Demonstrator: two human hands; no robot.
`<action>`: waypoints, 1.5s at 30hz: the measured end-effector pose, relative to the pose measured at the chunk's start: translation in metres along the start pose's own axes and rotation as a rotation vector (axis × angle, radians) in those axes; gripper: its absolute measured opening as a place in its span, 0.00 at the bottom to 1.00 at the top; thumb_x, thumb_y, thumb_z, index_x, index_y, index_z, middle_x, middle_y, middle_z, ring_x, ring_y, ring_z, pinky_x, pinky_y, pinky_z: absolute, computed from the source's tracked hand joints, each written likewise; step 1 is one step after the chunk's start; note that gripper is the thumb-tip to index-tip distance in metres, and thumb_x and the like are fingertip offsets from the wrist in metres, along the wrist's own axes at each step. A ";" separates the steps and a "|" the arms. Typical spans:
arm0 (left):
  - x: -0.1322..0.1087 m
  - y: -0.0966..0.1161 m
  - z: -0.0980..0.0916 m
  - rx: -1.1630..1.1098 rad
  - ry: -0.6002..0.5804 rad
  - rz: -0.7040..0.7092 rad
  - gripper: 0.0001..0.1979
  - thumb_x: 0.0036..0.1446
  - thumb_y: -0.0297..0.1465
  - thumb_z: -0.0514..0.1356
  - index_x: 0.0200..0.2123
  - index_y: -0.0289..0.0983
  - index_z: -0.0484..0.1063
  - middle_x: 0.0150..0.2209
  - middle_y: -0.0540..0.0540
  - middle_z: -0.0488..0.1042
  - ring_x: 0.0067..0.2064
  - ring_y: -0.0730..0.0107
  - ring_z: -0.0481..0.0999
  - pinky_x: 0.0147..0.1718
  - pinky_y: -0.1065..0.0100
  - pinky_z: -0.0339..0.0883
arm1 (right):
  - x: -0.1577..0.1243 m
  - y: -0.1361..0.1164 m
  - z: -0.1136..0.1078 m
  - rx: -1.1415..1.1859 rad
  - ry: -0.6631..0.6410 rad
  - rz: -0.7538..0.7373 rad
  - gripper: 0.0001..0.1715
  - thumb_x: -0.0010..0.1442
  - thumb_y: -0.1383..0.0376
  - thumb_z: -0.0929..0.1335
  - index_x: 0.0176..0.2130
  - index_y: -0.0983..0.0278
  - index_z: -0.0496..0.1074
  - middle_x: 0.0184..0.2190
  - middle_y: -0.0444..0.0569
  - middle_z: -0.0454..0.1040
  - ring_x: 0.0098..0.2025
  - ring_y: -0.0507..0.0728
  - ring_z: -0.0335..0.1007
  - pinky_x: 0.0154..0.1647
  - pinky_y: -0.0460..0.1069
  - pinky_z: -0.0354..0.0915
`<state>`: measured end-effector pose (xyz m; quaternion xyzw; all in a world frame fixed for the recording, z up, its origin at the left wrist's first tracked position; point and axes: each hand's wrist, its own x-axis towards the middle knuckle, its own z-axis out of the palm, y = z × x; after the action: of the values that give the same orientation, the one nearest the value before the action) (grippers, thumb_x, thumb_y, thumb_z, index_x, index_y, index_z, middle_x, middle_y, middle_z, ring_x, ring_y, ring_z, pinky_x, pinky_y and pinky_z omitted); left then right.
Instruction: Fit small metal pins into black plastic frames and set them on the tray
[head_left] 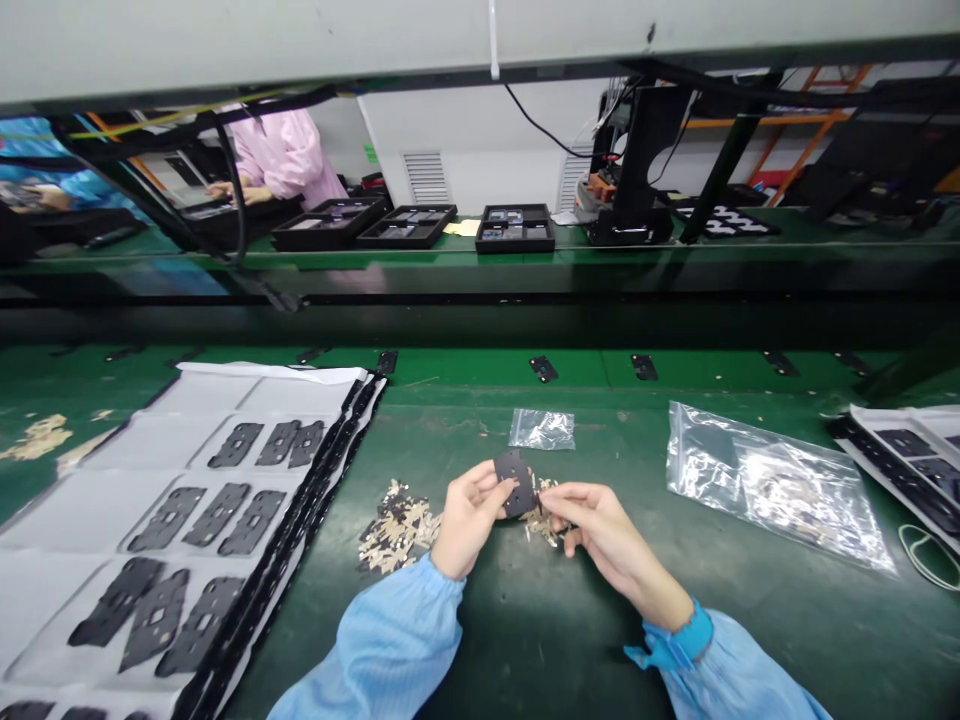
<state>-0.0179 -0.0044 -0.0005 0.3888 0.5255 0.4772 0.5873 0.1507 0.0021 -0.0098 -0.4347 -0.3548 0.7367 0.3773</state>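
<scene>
While the left hand (469,522) and right hand (615,535) pinch a black die-cut plate (516,483) in closed fingers (501,487) above the green counter (480,640), tan scraps (397,527) lie at 9 o'clock, a zip bag (772,490) at 3, a parts sheet (150,470) at 10.

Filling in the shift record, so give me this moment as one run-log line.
left hand: holds black die-cut piece | right hand: touches its edge | nearby: tan die-cut scraps
</scene>
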 end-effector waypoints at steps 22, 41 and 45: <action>0.001 0.001 -0.006 -0.075 -0.110 -0.005 0.18 0.53 0.33 0.62 0.46 0.30 0.70 0.43 0.36 0.77 0.39 0.62 0.79 0.26 0.75 0.71 | 0.001 0.018 0.016 0.079 0.150 -0.046 0.16 0.44 0.60 0.75 0.28 0.70 0.73 0.14 0.39 0.62 0.14 0.44 0.53 0.07 0.38 0.58; -0.003 -0.003 0.006 -0.440 -0.123 0.051 0.12 0.56 0.28 0.60 0.44 0.32 0.70 0.47 0.38 0.74 0.49 0.60 0.73 0.46 0.64 0.67 | -0.005 0.004 0.018 0.426 -0.204 0.037 0.15 0.55 0.58 0.69 0.40 0.65 0.71 0.33 0.48 0.71 0.31 0.52 0.72 0.23 0.44 0.70; -0.004 -0.005 0.008 -0.356 -0.108 0.088 0.13 0.55 0.29 0.60 0.45 0.34 0.71 0.50 0.38 0.71 0.53 0.59 0.69 0.52 0.62 0.61 | -0.006 0.006 0.021 0.235 -0.041 -0.175 0.14 0.51 0.63 0.73 0.38 0.66 0.71 0.29 0.46 0.73 0.30 0.52 0.72 0.30 0.45 0.71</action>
<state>-0.0093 -0.0090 -0.0035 0.3265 0.3828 0.5664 0.6527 0.1322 -0.0099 -0.0054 -0.3399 -0.3104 0.7462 0.4810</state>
